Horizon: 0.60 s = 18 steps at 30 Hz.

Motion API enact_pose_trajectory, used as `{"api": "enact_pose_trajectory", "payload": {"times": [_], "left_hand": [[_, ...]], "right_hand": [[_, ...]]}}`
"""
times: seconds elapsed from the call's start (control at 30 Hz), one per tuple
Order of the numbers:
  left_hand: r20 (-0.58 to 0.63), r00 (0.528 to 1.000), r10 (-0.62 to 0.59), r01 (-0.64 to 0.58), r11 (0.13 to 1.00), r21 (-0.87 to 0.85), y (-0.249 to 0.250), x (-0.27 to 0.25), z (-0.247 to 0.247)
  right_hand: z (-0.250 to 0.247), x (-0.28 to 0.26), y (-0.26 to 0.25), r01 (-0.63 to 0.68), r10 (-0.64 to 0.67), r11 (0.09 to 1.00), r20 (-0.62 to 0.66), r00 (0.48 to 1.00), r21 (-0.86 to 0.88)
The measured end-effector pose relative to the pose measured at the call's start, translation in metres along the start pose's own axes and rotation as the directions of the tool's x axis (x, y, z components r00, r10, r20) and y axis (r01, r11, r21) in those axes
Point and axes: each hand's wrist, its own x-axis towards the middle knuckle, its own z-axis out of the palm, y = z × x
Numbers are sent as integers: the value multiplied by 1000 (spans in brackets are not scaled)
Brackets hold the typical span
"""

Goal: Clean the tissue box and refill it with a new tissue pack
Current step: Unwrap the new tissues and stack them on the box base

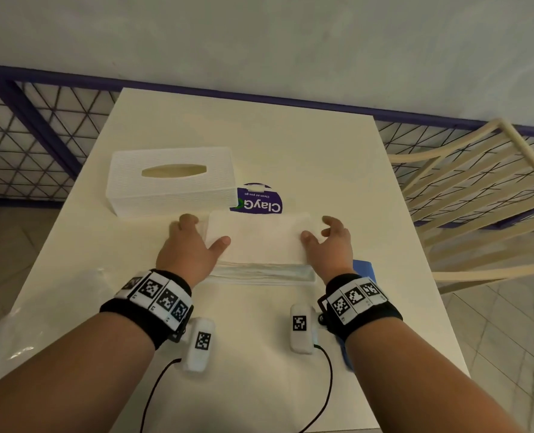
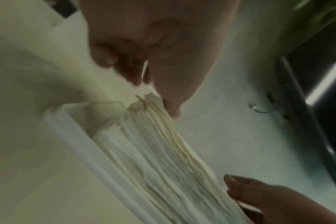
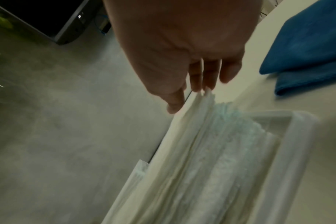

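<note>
At the surface's [image 1: 290,145] left edge lies crumpled clear wrap [image 1: 25,323], probably off the new pack. Farther back on the left, the tissue box cover [image 1: 170,179] stands off its base, slot empty. The left hand [image 1: 186,248] grips the left end of the tissue stack [image 1: 256,239], thumb on top. The stack sits in the base tray [image 3: 297,145], mid-surface. The right hand [image 1: 331,245] holds the right end likewise. A blue cloth [image 1: 364,268] lies toward the right edge. Refilling looks nearly done; the cover remains to be refitted.
</note>
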Motion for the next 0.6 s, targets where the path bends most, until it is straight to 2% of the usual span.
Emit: {"api": "enact_pose_trajectory", "payload": {"times": [0.07,0.13,0.17,0.23,0.3,0.37,0.43,0.6], "left_hand": [[-176,970,169,-158,985,74,6,-5,-4],[-257,885,388,-371,922,112,15,-8,-3],[-224,852,473,-452,881,138,19,-9,-1],[-28,834,551,-536,821,197,26,-10,8],[218,850,479,-524,807,272,26,-11,19],[406,849,338,-481,812,331,21,-7,25],[481,830,283,-474,812,340,15,-4,27],[520,815,255,-476,806,351,8,-2,31]], "right_hand": [[-1,0,-1,87,-91,995,-89,992,-42],[2,-5,-10,208,-216,974,-91,972,-93],[6,-8,-16,266,-273,956,-39,961,-126],[21,-16,-24,397,-376,894,136,917,-206],[37,-19,-21,485,-391,825,327,860,-289],[42,-16,-15,445,-268,815,438,858,-373],[39,-14,-10,397,-170,817,483,859,-419],[36,-14,0,402,-132,790,512,849,-463]]}}
